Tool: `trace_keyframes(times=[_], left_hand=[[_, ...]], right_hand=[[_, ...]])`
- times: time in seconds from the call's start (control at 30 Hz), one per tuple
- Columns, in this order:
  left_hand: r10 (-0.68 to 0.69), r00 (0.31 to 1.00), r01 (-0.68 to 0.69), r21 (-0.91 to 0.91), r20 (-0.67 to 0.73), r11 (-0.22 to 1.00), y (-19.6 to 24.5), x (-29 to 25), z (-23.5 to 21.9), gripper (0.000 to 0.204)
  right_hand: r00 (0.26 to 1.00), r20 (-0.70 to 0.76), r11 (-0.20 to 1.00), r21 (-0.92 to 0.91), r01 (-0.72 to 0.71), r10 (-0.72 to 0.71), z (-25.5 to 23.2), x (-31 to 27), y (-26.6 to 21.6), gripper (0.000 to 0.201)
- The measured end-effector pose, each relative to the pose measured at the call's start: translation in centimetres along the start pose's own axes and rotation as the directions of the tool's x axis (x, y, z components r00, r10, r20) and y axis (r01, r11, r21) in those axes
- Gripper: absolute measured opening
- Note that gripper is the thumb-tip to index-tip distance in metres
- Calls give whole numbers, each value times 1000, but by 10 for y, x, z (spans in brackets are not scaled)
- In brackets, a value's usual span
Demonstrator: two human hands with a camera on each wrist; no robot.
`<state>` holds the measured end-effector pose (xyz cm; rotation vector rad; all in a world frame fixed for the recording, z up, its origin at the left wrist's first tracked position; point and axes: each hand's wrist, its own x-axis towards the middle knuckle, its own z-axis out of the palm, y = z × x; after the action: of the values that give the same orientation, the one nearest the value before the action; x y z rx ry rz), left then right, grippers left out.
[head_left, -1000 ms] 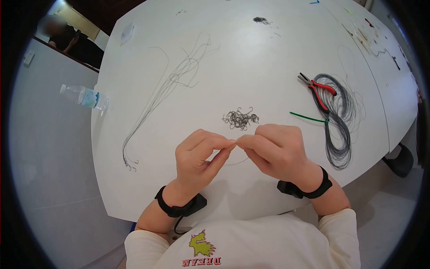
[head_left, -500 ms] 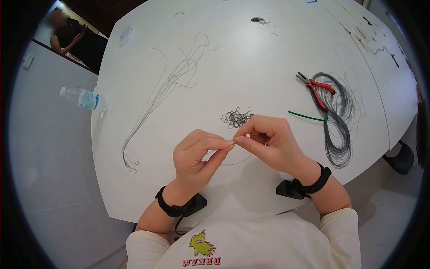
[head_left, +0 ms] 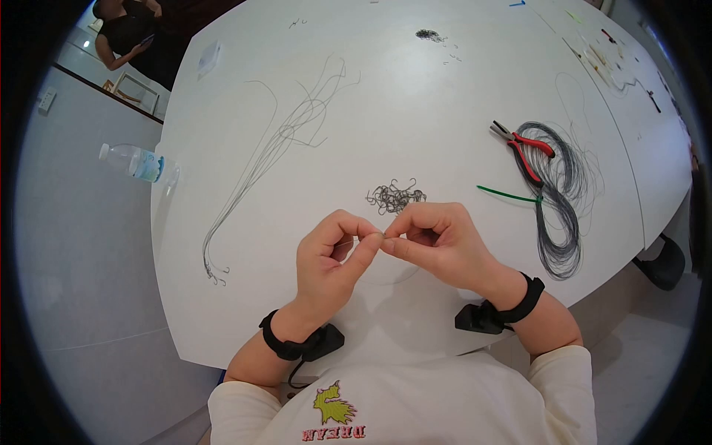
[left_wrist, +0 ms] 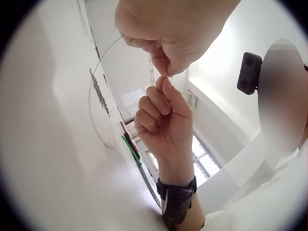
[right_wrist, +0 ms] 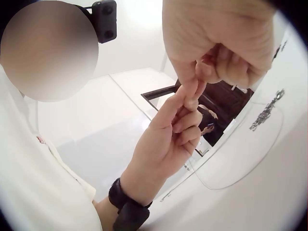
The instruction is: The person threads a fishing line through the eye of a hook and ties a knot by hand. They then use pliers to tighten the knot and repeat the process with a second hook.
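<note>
Over the near part of the table, my left hand (head_left: 330,256) and right hand (head_left: 441,241) meet at the fingertips. Thumb and forefinger of each pinch one small spot on a thin fishing line (left_wrist: 90,103). In both wrist views the line hangs from the hands in a wide loop toward the tabletop. The fingertips hide whatever else lies at the pinch; I cannot tell if a hook is there. Just beyond the hands lies a pile of dark fish hooks (head_left: 393,199).
Left on the white table (head_left: 430,111) lies a bundle of lines (head_left: 248,174) with hooks at its near end. Right are red-handled pliers (head_left: 547,148), a coil of grey line (head_left: 560,256) and a green tie (head_left: 508,193). A water bottle (head_left: 141,163) stands at the left edge.
Both hands have shifted slightly left, staying together at the fingertips. The right hand changed its finger pose, and the left fingers have bent more. The person in the background has moved.
</note>
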<state>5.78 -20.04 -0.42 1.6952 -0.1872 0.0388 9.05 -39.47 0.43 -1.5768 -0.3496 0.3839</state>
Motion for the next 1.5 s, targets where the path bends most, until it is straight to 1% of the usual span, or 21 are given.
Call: trace_keyframes(times=[0.07,0.1,0.13,0.17,0.23,0.27,0.33,0.37,0.4,0.43,0.47,0.53,0.67,0.73,0.97,1.1,1.17,1.2,1.3,1.37,1.5], left_hand=[[-133,991,135,-101,32,986,0,-1,0,4],[-132,991,134,-101,31,986,0,-1,1,4],[-147,989,148,-143,16,979,1,-1,3,4],[-164,987,161,-184,0,970,1,-1,4,3],[-170,985,166,-173,-12,971,1,-1,3,3],[-176,984,170,-163,-20,972,0,-1,3,3],[-159,987,153,-143,-32,978,-2,0,3,3],[-142,989,135,-122,-43,983,-2,0,4,3],[-143,989,137,-121,-43,983,-3,0,4,3],[-133,990,128,-86,-53,988,-3,0,4,3],[-123,990,120,-50,-62,992,-3,0,5,3],[-92,994,92,-15,-62,996,-1,0,5,3],[-5,997,8,47,-79,999,2,0,6,4],[18,996,-12,61,-88,998,4,1,8,5],[204,973,-195,92,-105,976,-2,1,10,3],[179,980,-174,60,-86,983,1,0,5,4],[-12,999,19,150,-46,988,5,-2,-2,8],[-12,999,18,150,-45,988,4,-1,-4,8],[44,997,-35,135,-62,990,3,5,-7,17],[233,972,-218,372,4,902,13,8,-7,24],[421,906,-406,401,56,821,5,12,-5,27]], right_hand=[[1000,-9,1000,3,-3,3,-1,3,4,11],[963,22,946,-182,267,-268,-4,9,9,9],[855,101,788,-346,509,-508,-6,12,11,13],[855,103,788,-345,510,-509,-9,10,9,13],[807,73,437,-811,390,-586,-12,6,-12,33],[808,74,437,-810,390,-585,-13,3,-16,33],[952,-3,855,-441,273,-306,-13,-5,-20,41],[952,-3,855,-440,273,-306,-11,-7,-24,41],[997,17,981,-175,82,-80,-8,-9,-27,37],[986,99,985,93,-145,135,-4,-10,-28,33],[986,97,985,95,-146,137,0,-10,-23,33],[994,50,939,328,-107,96,9,-8,-5,26],[999,-9,956,292,-36,40,12,-6,1,19],[997,-76,991,130,30,-20,14,-7,0,14],[982,-122,988,-76,134,-142,11,-6,-4,9],[972,-127,976,-117,185,-199,9,-5,-5,7],[971,-127,975,-117,190,-205,8,-5,-5,7],[970,-134,976,-108,188,-201,7,-5,-5,7],[971,-137,977,-112,181,-195,5,-4,-4,7],[972,-133,976,-126,176,-192,4,-4,-4,7],[973,-130,976,-131,172,-189,4,-4,-3,7]])
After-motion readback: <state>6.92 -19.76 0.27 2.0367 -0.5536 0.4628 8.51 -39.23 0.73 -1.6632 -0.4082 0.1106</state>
